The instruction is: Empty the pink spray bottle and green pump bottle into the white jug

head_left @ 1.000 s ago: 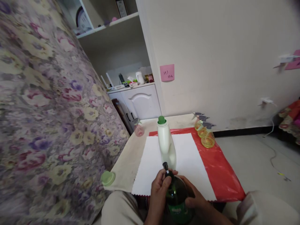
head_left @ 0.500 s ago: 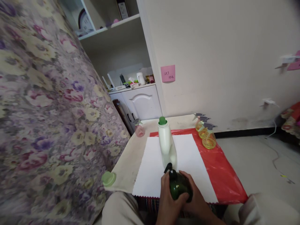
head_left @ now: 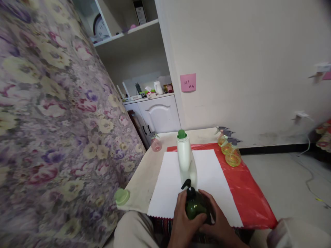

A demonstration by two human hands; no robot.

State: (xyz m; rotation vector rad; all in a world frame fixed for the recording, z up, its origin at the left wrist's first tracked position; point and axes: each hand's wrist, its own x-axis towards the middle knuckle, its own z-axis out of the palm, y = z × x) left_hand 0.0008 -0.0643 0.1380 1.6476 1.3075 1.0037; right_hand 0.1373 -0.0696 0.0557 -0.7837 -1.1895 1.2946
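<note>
Both of my hands are wrapped round a dark green pump bottle [head_left: 194, 206] with a black pump head, at the near edge of the table. My left hand [head_left: 182, 217] grips its left side, and my right hand [head_left: 216, 222] grips the right. The pump nozzle points to the left. Just beyond it a tall pale green-white jug [head_left: 184, 155] with a handle stands upright on a white sheet [head_left: 165, 182]. Its cap is off, and a green spout shows in its mouth. A light green cap [head_left: 122, 196] lies at the table's near left corner.
Several yellow spray bottles [head_left: 233, 156] stand at the right on a red plastic sheet [head_left: 248, 193]. A pink spray bottle [head_left: 156, 144] is at the back left. A floral curtain [head_left: 77, 137] hangs along the left, and a wall [head_left: 245, 86] rises behind the table.
The view has shifted slightly, so the scene sits a little further right and lower. The pump bottle has turned or tilted slightly between my hands, which keep hold of it.
</note>
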